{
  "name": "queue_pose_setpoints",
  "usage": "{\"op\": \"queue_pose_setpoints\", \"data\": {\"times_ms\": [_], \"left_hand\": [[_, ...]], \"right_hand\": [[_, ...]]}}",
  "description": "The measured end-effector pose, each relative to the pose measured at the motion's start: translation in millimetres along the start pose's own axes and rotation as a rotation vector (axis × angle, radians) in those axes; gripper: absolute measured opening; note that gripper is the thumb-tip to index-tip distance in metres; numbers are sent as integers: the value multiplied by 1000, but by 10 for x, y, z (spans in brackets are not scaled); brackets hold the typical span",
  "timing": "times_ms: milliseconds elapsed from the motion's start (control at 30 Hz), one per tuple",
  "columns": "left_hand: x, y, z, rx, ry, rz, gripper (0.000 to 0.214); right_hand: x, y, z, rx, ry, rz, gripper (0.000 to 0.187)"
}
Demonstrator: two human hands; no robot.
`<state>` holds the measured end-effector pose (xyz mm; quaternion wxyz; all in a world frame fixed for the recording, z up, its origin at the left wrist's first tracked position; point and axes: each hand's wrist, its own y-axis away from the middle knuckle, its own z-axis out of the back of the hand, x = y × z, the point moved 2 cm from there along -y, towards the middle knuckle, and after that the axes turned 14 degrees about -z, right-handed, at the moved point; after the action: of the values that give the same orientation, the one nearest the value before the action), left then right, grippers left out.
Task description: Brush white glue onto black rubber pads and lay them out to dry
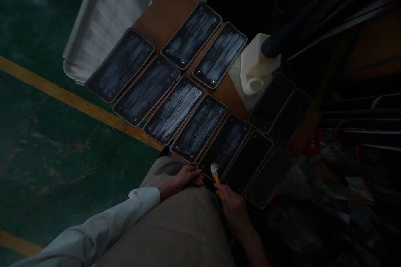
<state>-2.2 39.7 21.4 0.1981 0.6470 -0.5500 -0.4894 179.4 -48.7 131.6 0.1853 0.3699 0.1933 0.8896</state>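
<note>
My right hand (233,204) is closed round the yellow handle of a paintbrush (216,174). The pale bristles touch the near end of a black rectangular panel (233,129) with rounded corners and a light edge. A faint whitish streak runs along that panel's middle. At its near left corner, my left hand (188,176) has its fingers curled together on the edge. To the left, a neighbouring panel (200,127) and another panel (175,108) carry heavier white brush streaks. On the right, a panel (250,158) is plain dark.
More streaked panels lie farther back on a brown board (169,12). A translucent plastic jug (255,64) with an opening stands among the panels. Behind is a white plastic crate (103,12). Clear plastic and scraps (338,200) lie at the right. Yellow lines (78,102) cross the green floor.
</note>
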Motion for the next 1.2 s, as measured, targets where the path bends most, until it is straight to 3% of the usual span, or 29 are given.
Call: {"op": "queue_pose_setpoints", "data": {"times_ms": [133,233,367,433,500,700,800,867,1033,1100,1200], "left_hand": [[50,-37,32,27,-22,-13,29],[75,-59,46,13,-19,-10,35],[68,-59,40,26,-33,-15,32],[54,-52,31,40,-53,-16,29],[40,-46,26,37,-58,-30,27],[34,-42,36,31,-32,-27,27],[33,-39,42,35,-35,-23,26],[30,-37,41,41,-39,-25,26],[23,-38,35,40,-50,-37,29],[17,-36,32,50,-58,-31,30],[0,-31,26,54,-82,-31,30]], "right_hand": [[39,-105,260,75,-171,-173,26],[-53,-479,597,-89,-190,-209,29],[-165,-1078,841,-326,-44,-74,31],[-165,-1242,787,-339,45,3,31],[-134,-1227,631,-293,124,56,32],[5,-418,51,-59,147,95,32],[79,-110,-33,46,8,43,31],[102,-75,14,98,-129,-69,29],[-32,-488,261,200,-457,-322,29],[-140,-748,381,153,-531,-328,30],[-268,-1089,602,-34,-521,-275,31]]}}
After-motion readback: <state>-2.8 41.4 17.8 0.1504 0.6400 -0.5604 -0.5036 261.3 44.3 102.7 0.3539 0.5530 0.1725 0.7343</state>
